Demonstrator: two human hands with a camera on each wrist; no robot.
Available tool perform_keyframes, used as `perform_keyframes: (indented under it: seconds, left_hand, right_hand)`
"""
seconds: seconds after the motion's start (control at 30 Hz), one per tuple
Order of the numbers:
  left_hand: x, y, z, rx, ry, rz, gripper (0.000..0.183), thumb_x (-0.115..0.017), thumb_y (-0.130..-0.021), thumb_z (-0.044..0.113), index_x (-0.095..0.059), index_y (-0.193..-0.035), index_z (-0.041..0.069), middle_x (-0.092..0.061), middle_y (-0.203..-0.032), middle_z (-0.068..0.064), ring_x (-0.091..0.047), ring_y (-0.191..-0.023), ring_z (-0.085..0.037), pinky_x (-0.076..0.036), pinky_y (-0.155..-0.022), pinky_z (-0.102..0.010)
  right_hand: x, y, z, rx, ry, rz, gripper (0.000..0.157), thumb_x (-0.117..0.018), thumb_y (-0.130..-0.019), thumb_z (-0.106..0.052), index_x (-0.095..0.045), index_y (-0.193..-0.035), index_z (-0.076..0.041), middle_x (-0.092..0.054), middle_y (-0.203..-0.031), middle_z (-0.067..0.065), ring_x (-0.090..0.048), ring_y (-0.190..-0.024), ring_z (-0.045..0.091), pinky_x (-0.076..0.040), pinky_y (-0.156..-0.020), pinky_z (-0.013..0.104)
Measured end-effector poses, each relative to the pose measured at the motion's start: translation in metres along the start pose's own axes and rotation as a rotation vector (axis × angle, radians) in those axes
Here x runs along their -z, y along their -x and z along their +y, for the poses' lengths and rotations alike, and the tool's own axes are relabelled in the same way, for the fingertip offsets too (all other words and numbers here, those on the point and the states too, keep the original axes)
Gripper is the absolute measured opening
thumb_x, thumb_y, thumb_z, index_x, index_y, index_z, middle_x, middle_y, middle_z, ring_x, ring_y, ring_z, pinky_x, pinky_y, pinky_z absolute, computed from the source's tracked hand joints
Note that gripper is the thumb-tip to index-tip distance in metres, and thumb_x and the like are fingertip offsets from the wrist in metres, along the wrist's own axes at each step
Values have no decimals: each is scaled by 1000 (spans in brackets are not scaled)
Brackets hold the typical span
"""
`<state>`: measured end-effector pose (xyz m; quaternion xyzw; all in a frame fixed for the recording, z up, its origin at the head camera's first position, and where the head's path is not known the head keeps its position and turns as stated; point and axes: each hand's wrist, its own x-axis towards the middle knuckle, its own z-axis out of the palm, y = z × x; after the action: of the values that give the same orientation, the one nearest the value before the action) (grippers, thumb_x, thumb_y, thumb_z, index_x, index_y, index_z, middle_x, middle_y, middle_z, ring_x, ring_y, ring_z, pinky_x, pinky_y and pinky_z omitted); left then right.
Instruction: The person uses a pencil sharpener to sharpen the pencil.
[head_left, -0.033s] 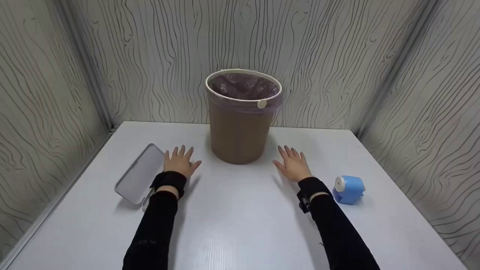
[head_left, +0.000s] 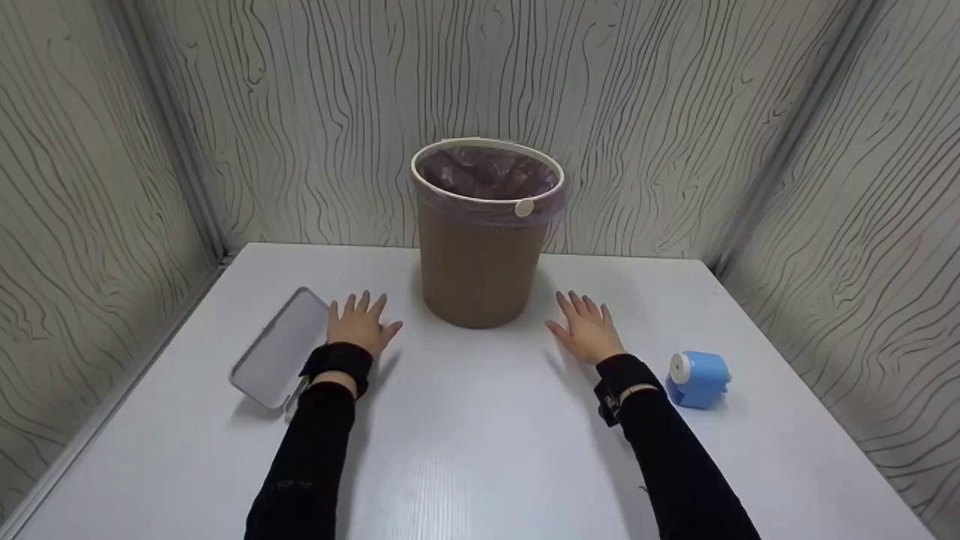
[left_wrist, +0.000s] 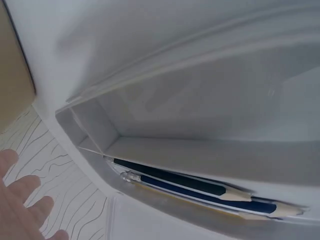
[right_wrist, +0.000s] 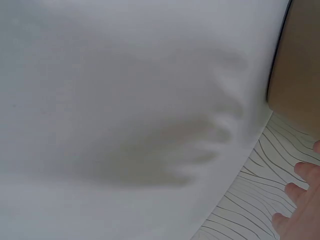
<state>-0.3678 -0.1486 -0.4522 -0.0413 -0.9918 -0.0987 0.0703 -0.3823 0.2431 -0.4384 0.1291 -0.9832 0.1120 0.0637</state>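
My left hand (head_left: pixel 356 330) is held out palm down with spread fingers, holding nothing, above an open pencil case (head_left: pixel 276 352). In the head view, the hand and sleeve hide much of the case. The left wrist view shows its tray, where a dark green pencil (left_wrist: pixel 170 178) and a dark blue pencil (left_wrist: pixel 210 196) lie in a narrow side compartment, a yellowish one beside them. My right hand (head_left: pixel 589 334) also stretches forward with straight, spread fingers and nothing in it. To its right stands a blue pencil sharpener (head_left: pixel 701 379) with a white round knob.
A brown trash bin (head_left: pixel 480 262) with a cream rim and purple liner bag (head_left: pixel 487 169) stands at the back of the white table (head_left: pixel 480 450), between and beyond the hands. Wood-grain panels (head_left: pixel 337 112) enclose the table at the back and both sides.
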Motion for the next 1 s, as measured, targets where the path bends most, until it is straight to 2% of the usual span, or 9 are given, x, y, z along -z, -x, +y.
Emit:
perform_keyframes:
  seconds: [0.23, 0.43, 0.53, 0.73, 0.87, 1.0]
  left_hand:
    - [-2, 2, -6, 13, -12, 24, 67, -49, -103, 53, -43, -156, 12, -41, -162, -22, -35, -151, -45, -21, -126, -65]
    - [3, 6, -9, 14, -6, 3, 68, -48, -104, 52, -40, -157, 10, -38, -163, -23, -33, -153, -45, -18, -126, -66]
    - [6, 9, -11, 10, -20, 13, 67, -50, -103, 51, -41, -156, 10, -40, -162, -23, -34, -152, -45, -19, -126, -66]
    - [5, 20, -17, -55, -48, 64, 65, -53, -103, 48, -46, -153, 8, -44, -159, -23, -38, -151, -44, -23, -125, -65]
    - [4, 30, -21, -65, -16, 101, 65, -55, -102, 46, -46, -153, 7, -46, -158, -24, -39, -149, -46, -25, -124, -65]
    - [9, 43, -25, -65, 30, 99, 68, -54, -103, 46, -41, -155, 5, -44, -159, -26, -37, -150, -46, -25, -124, -67]
  right_hand:
    - [1, 0, -2, 6, -2, 4, 64, -46, -108, -39, -33, -158, -2, -34, -163, 28, -30, -152, 51, -18, -125, 69]
    - [0, 1, -4, 10, -2, 1, 65, -46, -107, -40, -33, -158, -2, -34, -164, 28, -30, -152, 50, -18, -125, 69]
    - [-1, 1, -6, 30, -10, 3, 65, -47, -107, -40, -33, -159, -3, -33, -164, 27, -30, -152, 50, -17, -125, 69]
    - [-5, 2, -11, 104, 3, 40, 61, -52, -106, -35, -38, -157, -4, -38, -162, 26, -34, -151, 49, -21, -124, 69]
    - [-10, 3, -19, 153, 4, 41, 61, -55, -105, -35, -40, -155, -3, -40, -161, 26, -36, -150, 48, -23, -123, 70]
    - [-15, 2, -30, 194, -11, 42, 63, -57, -104, -36, -40, -155, -3, -43, -160, 25, -38, -150, 46, -23, -124, 69]
